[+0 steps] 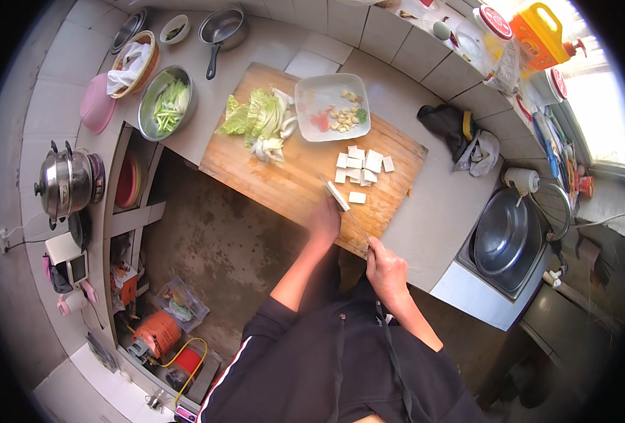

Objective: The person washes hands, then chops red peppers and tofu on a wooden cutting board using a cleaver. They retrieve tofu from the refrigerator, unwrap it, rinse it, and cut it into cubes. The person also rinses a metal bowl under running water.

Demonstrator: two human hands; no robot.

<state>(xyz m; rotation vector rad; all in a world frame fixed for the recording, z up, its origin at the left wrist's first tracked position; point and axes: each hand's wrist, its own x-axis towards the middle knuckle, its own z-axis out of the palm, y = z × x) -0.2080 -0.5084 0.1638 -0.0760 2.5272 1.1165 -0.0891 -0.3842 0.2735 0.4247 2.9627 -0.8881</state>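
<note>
My right hand (pixel 386 267) grips the handle of a kitchen knife (pixel 357 228), its blade slanting up and left over the wooden cutting board (pixel 270 182). A white strip, apparently tofu (pixel 337 195), lies along the blade. Blurred, my left hand (pixel 324 221) is at the strip's near side; whether its fingers grasp it is unclear. Beyond the blade sit several white tofu pieces (pixel 363 165) in a cluster, with one separate piece (pixel 357 197) nearer. Torn cabbage leaves (pixel 262 119) lie on the board's far left, beside a translucent square dish (pixel 310 95) holding chopped garlic (pixel 344 119), something red and something green.
Left along the counter are a steel bowl of cut greens (pixel 169 108), a cloth-draped basket (pixel 151 66), a pink colander (pixel 96 103) and a saucepan (pixel 222 31). Dark cloths (pixel 447 127) lie right of the board. A metal basin (pixel 503 232) rests in the sink. Below left stands a gas cylinder (pixel 156 333).
</note>
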